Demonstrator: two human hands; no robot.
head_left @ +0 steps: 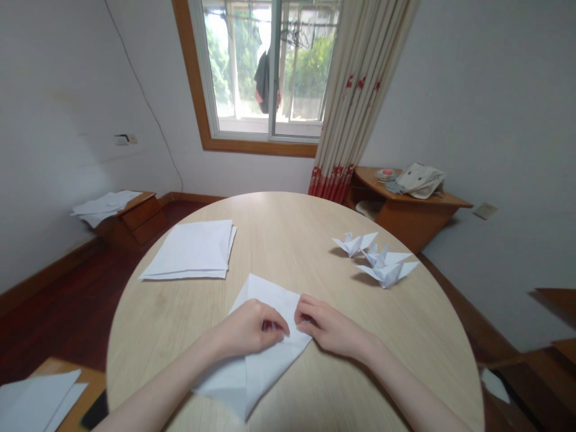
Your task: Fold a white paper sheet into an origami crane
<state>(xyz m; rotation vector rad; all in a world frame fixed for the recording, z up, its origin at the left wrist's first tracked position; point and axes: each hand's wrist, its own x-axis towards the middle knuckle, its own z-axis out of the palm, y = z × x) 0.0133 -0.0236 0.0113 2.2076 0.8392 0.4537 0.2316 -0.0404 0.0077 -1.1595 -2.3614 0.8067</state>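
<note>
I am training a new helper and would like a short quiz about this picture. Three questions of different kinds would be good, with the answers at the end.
1. Multiple choice: what lies under the left hand?
A) a curtain
B) a white sheet
C) a cloth bag

2. True or false: the folded paper birds are on the right side of the table.

3. Short answer: which hand is nearer to the paper stack, the left hand or the right hand?

Key: 1. B; 2. True; 3. The left hand.
</note>
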